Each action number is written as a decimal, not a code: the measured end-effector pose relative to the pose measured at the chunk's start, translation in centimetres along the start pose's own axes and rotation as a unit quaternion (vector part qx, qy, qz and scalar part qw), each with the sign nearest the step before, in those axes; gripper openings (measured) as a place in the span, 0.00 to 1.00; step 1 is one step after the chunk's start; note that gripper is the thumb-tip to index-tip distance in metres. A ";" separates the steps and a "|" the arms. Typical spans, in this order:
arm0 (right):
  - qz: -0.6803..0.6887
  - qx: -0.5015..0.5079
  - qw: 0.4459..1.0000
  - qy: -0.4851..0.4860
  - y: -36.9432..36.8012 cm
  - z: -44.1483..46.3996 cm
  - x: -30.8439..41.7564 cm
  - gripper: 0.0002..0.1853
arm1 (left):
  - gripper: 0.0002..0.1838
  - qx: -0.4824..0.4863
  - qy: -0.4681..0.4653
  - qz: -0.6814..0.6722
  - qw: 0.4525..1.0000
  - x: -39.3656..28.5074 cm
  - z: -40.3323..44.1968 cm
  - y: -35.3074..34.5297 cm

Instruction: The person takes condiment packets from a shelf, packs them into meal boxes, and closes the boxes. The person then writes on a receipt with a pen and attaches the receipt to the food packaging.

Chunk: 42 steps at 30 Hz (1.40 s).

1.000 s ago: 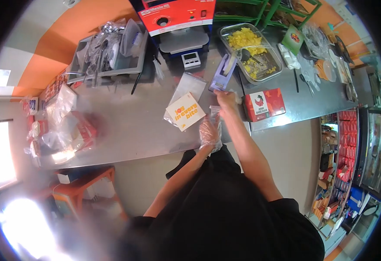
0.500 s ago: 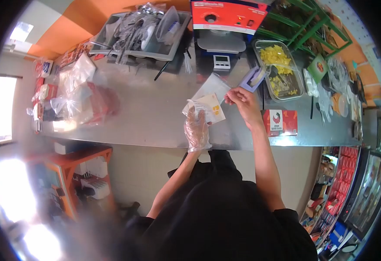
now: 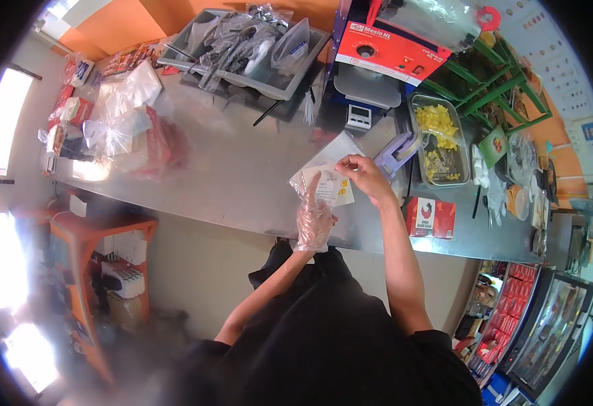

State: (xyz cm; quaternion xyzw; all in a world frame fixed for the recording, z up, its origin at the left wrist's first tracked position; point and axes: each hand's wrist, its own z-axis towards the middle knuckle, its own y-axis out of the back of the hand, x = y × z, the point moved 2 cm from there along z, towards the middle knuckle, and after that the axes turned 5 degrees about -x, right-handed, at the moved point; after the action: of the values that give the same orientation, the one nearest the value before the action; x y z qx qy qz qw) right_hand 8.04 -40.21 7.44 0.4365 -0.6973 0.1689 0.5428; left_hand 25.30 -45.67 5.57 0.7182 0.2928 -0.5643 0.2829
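Observation:
My left hand (image 3: 313, 222), in a clear plastic glove, holds a small printed white slip (image 3: 326, 187), its index finger stretched along the slip's left side. The slip overlaps a cream card with yellow print (image 3: 344, 195). My bare right hand (image 3: 369, 181) pinches at the slip's upper right corner; whatever is between its fingertips is too small to make out. Under and behind the card lies a clear plastic sleeve (image 3: 340, 147). Just right of it stands a purple tape dispenser (image 3: 392, 157).
A red box (image 3: 438, 218) sits near the right front edge. Behind are a tray of yellow pieces (image 3: 455, 157), a small white scale display (image 3: 359, 117), a red machine (image 3: 384, 53) and a grey bin of utensils (image 3: 290, 93). Plastic bags (image 3: 124, 128) lie left.
My right hand has moved from the tape dispenser to the slip. My left hand has come forward and left, bringing the slip over the card. The view has shifted.

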 end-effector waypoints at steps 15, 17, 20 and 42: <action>-0.062 -0.034 0.997 0.019 -1.6 2.0 -0.5 0.11 | 0.24 -0.065 -0.174 0.361 0.914 1.7 0.4 1.3; -0.083 -0.020 0.996 0.017 -1.9 2.8 -0.9 0.11 | 0.24 -0.051 -0.161 0.430 0.887 1.6 0.2 1.0; -0.142 -0.020 0.990 0.009 -2.6 4.0 -2.0 0.12 | 0.25 -0.039 -0.155 0.476 0.865 1.2 -0.1 0.7; -0.331 0.020 0.914 0.234 -1.8 8.9 -7.0 0.13 | 0.25 -0.078 -0.268 0.701 0.656 6.9 -0.7 -1.9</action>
State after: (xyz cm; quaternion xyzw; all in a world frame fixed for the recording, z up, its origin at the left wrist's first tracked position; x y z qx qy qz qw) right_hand 4.26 -44.55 -2.43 0.6012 -0.3626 0.0911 0.7062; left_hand 25.72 -43.19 -1.19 0.5032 -0.3436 -0.3417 0.7155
